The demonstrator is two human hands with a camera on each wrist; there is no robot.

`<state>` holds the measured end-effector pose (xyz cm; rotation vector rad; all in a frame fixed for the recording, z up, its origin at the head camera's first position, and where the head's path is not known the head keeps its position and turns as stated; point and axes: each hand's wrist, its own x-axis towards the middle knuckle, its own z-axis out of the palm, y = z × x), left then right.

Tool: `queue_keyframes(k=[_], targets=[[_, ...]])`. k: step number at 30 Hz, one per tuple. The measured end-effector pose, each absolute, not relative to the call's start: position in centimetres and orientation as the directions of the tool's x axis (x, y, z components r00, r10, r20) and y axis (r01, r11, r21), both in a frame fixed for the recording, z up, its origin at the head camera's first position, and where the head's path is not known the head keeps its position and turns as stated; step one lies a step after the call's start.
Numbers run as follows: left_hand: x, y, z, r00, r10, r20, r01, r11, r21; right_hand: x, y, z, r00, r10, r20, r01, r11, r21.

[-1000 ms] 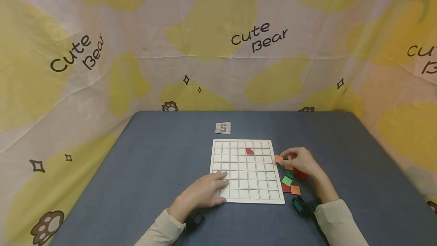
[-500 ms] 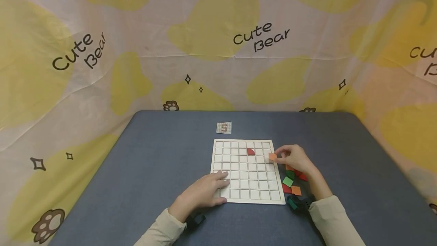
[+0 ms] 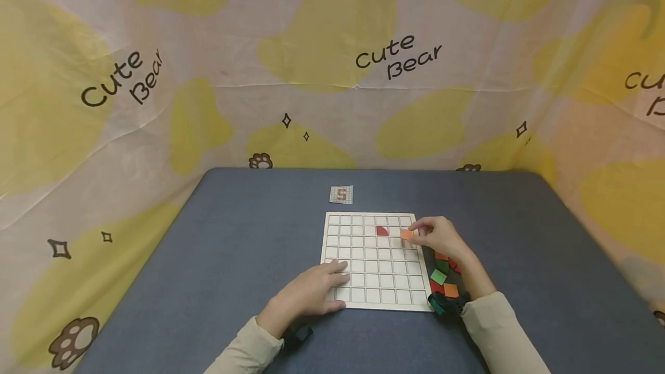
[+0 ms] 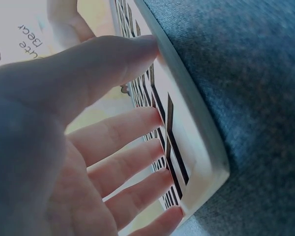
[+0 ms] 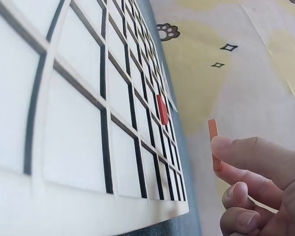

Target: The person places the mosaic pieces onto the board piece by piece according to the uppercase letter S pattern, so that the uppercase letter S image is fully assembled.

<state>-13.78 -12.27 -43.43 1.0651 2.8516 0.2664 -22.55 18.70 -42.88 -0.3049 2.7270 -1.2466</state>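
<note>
My right hand (image 3: 439, 236) pinches an orange square tile (image 3: 406, 234) between thumb and finger, over the right side of the white grid board (image 3: 371, 267). In the right wrist view the orange tile (image 5: 214, 145) shows edge-on, raised above the board. A red quarter-round tile (image 3: 382, 231) lies in a cell of the second row from the back, left of the held tile. My left hand (image 3: 312, 288) rests with spread, straight fingers on the board's front left corner. In the left wrist view its fingertips (image 4: 152, 118) touch the grid and the thumb lies along the rim.
Right of the board lies a loose pile of tiles: a light green tile (image 3: 439, 276), an orange tile (image 3: 451, 290), and several red and dark green ones, partly hidden by the right wrist. A small card (image 3: 341, 194) with a red pattern lies behind the board.
My right hand has carried the orange tile leftward from beside the pile, across the board's right edge and over the grid. The left hand stays in place.
</note>
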Motion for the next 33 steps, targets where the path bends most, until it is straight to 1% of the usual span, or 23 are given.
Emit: queue_keyframes(k=[12,19,26,33], targets=[[-13.9,-12.3,-43.2,-0.762,0.646,-0.041,0.63,0.755,0.182,-23.2,17.1,-42.8,-0.97,-0.244,-0.013,-0.148,0.628,-0.764],[-14.0,-12.3,-43.3,-0.769,0.638,-0.037,0.622,0.761,0.183,-23.3,16.1,-42.6,-0.971,-0.236,-0.026,-0.135,0.639,-0.757],[-13.9,-12.3,-43.4,-0.771,0.637,-0.026,0.62,0.758,0.202,-23.6,15.3,-42.6,-0.974,-0.219,-0.061,-0.094,0.631,-0.77],[-13.8,-12.2,-43.5,-0.771,0.637,-0.024,0.621,0.758,0.199,-24.1,14.7,-42.9,-0.972,-0.23,-0.054,-0.109,0.639,-0.761]])
